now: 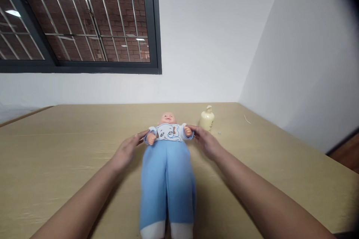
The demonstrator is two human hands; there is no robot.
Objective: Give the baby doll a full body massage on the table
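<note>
A baby doll (167, 171) lies on its back, its head at the far end and its legs towards me. It wears blue trousers with white cuffs and a white top with an elephant face. My left hand (129, 150) is at the doll's sleeve on the left, fingers stretched out and touching or almost touching it. On the other side my right hand (206, 141) reaches the opposite sleeve, its fingers also extended along the doll's arm. Neither hand is wrapped round anything. A cream pump bottle (206, 119) stands just beyond my right hand.
The doll and bottle rest on a wide tan table (70, 179). A white wall (202, 44) rises behind it, with a barred, dark-framed window (155, 37) at upper left. Another wall (303, 67) borders the right side. A thin pale strand (246, 119) lies near the right edge.
</note>
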